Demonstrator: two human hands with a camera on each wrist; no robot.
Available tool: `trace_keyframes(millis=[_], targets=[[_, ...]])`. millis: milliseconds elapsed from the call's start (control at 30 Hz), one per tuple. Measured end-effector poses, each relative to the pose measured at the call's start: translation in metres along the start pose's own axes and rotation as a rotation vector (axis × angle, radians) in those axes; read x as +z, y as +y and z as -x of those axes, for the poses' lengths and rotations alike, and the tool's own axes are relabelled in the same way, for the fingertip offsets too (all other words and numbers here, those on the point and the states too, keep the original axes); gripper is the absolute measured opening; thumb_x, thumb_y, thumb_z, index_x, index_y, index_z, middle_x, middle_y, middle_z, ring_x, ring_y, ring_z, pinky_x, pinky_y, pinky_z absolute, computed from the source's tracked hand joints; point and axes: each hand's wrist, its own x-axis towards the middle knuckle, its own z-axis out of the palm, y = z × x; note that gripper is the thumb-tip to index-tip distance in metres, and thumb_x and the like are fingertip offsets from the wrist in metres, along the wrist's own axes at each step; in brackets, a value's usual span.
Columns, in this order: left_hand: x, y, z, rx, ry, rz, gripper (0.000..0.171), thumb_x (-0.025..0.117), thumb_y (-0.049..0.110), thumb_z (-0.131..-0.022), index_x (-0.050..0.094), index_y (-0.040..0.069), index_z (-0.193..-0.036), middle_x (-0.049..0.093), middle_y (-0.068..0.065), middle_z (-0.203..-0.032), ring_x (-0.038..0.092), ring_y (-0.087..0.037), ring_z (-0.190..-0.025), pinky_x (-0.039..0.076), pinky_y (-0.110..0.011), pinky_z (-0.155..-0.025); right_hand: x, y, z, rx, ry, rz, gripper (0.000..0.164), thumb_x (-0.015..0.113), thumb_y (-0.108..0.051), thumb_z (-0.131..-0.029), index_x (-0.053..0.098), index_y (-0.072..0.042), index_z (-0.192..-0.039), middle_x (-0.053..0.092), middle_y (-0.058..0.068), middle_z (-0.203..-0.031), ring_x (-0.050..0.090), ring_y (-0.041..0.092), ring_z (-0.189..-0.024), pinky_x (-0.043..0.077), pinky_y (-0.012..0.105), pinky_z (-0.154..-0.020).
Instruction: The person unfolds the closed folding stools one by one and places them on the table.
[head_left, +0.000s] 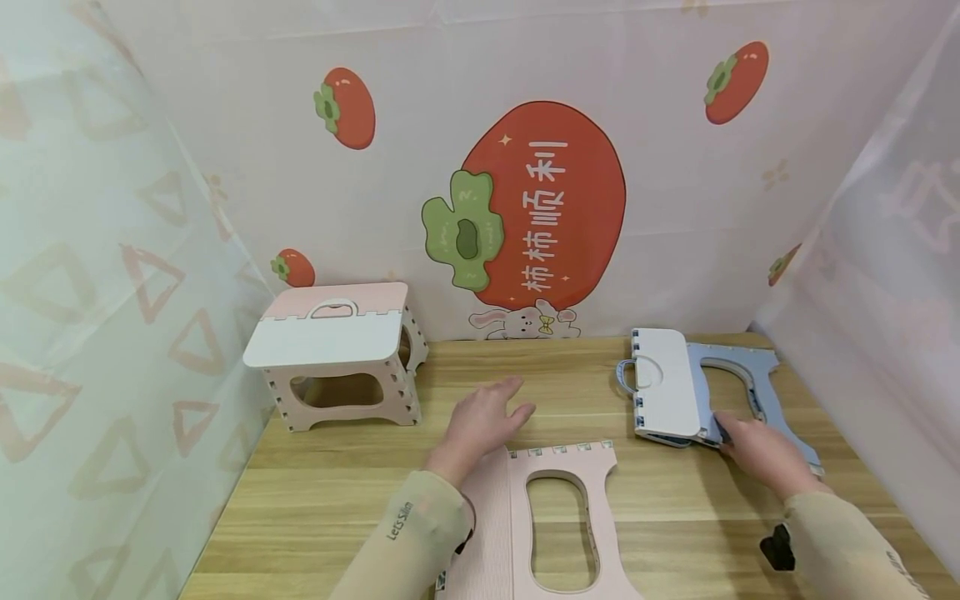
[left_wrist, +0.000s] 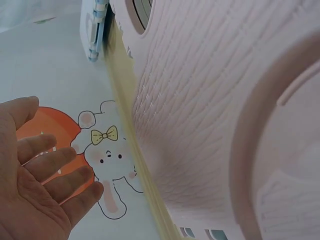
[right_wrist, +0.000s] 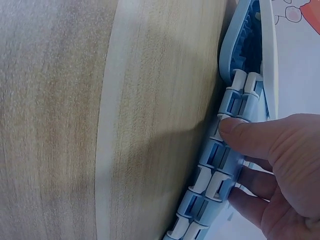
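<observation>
right hand point(head_left: 765, 454): thumb and fingers pinch a hinged edge of the blue-and-white folding stool point(head_left: 662, 408), which lies part-folded at the right rear of the wooden table point(head_left: 330, 483), near the printed backdrop point(head_left: 660, 250). thumb and fingers bear on opposite sides of the hinges, a hold presumably chosen because that narrow edge fits well between them. left hand point(head_left: 480, 429): fingers nearly straight and slightly apart, holding nothing; the left wrist view shows a gap between them and the pink folding stool point(head_left: 495, 529). this pink folding stool lies at front centre, its leg side open beside its textured part; lying down, it likely needs no hand to steady it. contact with the left sleeve point(head_left: 431, 512) cannot be confirmed. pink-and-white stool point(head_left: 326, 342): upright at left rear, self-supporting on spread legs, well apart from the right hand, apparently placed there to avoid obstructing the work
</observation>
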Motion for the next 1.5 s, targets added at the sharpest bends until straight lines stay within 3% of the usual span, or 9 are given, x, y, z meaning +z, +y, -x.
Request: trace_keyframes(millis=[633,1033,1500], targets=[[0.007,0.016,-0.012,0.043,-0.035,-0.011,0.056,0.055,0.049,-0.104,0.055,0.015,-0.149,0.059,-0.002,-0.147,0.058,-0.024,-0.132,0.049,-0.043,-0.109,-0.004,-0.005,-0.001,0.024,-0.033,-0.020,0.050,0.080,-0.003,-0.084,0.060,0.014,-0.127,0.072,0.028,-0.103,0.070,0.043,-0.087,0.057,0.057,-0.074],[0.016,0.023,-0.019,0.027,-0.076,0.060,0.056,0.053,0.050,-0.104,0.053,0.019,-0.151,0.061,-0.003,-0.145,0.059,-0.026,-0.132,0.048,-0.046,-0.110,-0.005,-0.010,-0.005,0.020,-0.038,-0.014,0.047,0.080,-0.002,-0.083,0.062,0.011,-0.125,0.073,0.024,-0.098,0.070,0.041,-0.083,0.057,0.057,-0.072],[0.021,0.028,-0.022,0.007,-0.108,0.148,0.055,0.055,0.049,-0.103,0.054,0.020,-0.150,0.059,-0.001,-0.147,0.055,-0.027,-0.135,0.047,-0.047,-0.110,-0.003,-0.019,-0.009,-0.017,-0.015,-0.007,0.031,0.081,-0.001,-0.082,0.064,0.000,-0.108,0.073,0.013,-0.085,0.069,0.034,-0.075,0.057,0.054,-0.066]])
